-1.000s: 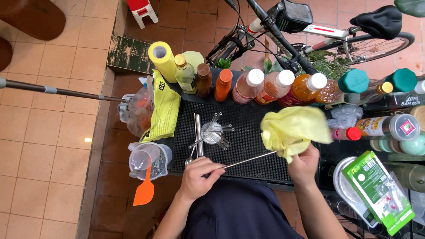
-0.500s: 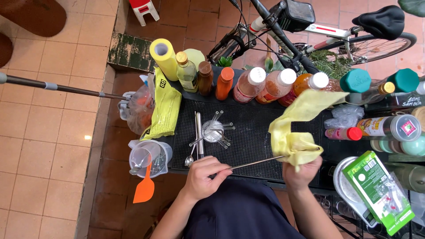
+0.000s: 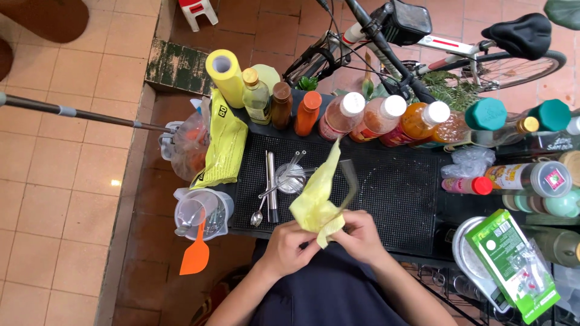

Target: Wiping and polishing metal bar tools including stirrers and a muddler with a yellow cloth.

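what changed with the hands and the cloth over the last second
The right hand brought the yellow cloth down from beside the bottles to the near edge of the mat. The left hand, which had held a thin metal rod, now grips the cloth too; the rod can no longer be made out. Bottles and spoons stayed put.

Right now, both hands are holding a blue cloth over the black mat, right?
Not quite. The head view shows the cloth is yellow, not blue. Both the left hand and right hand hold it over the black mat.
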